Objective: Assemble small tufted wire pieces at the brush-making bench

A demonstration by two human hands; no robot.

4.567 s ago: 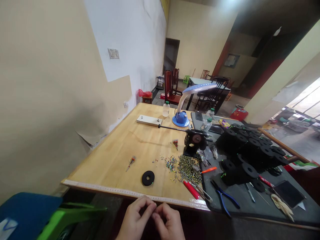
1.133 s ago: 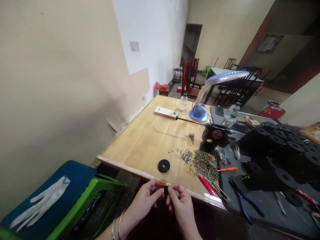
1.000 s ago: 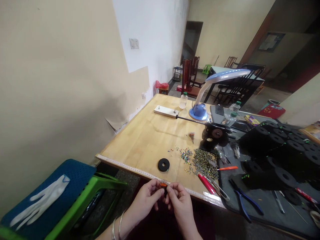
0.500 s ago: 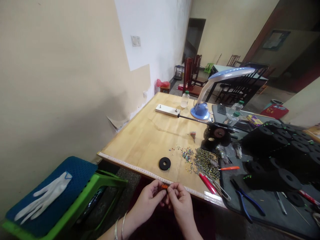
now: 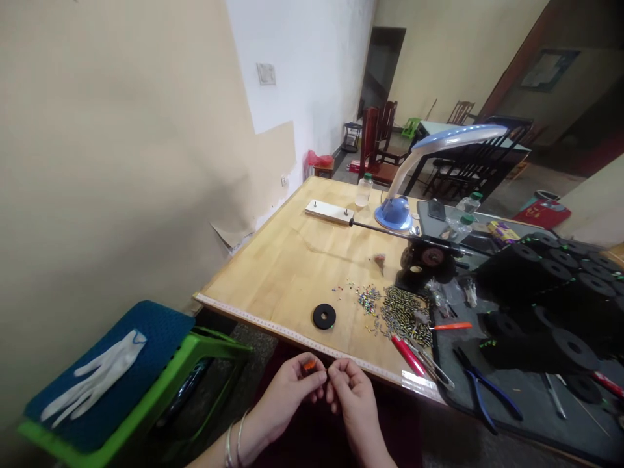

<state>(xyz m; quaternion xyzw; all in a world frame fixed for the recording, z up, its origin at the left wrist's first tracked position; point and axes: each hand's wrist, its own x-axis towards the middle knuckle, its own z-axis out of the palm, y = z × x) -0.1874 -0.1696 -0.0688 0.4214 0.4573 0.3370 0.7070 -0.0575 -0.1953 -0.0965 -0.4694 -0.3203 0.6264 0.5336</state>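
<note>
Just off the table's front edge, my left hand is closed in a pinch around a small orange piece, whose kind I cannot make out. My right hand is closed too, thumb against forefinger, its tips almost meeting the left fingertips. Whatever it pinches is too small to see. Beyond the hands lies a flat black foam ring with a green speck on its rim. To its right are a heap of small yellow-and-black metallic pieces and a scatter of coloured beads or pinheads.
A measuring tape runs along the front edge. Red-handled tweezers, blue pliers and black foam rolls lie at right. A blue lamp stands behind. A white glove rests on a stool at left.
The orange piece has shifted left, deeper into my left hand, and my fingertips have drawn slightly apart. The whole view has shifted a little.
</note>
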